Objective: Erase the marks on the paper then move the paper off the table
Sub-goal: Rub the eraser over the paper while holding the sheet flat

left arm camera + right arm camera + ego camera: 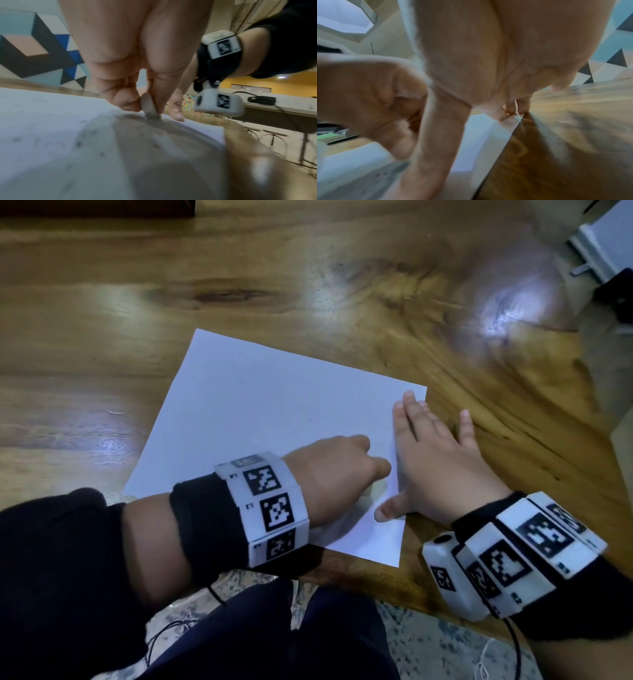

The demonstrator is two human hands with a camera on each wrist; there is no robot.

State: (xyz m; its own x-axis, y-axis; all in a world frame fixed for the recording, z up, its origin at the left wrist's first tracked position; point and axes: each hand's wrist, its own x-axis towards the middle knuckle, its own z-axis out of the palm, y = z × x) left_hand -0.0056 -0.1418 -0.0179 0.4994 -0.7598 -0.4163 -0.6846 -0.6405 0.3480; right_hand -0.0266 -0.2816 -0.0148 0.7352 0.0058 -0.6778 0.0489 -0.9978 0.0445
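Right now I see the paper (260,419) lying flat on the wooden table (102,313), near its front edge, its long axis running from near-right to far-left. My left hand (337,470) has its fingers clenched around an eraser (149,107), pinching it upright with its tip on the sheet. My right hand (435,460) lies flat, fingers released and spread, pressing the paper's right edge.

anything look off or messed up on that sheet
Nothing is torn or spilled. The white paper sheet lies skewed on the wooden table, its near right corner close to the table edge. Small dark specks, probably eraser crumbs, dot it near the pale eraser pinched by the left hand; the right hand presses it flat.
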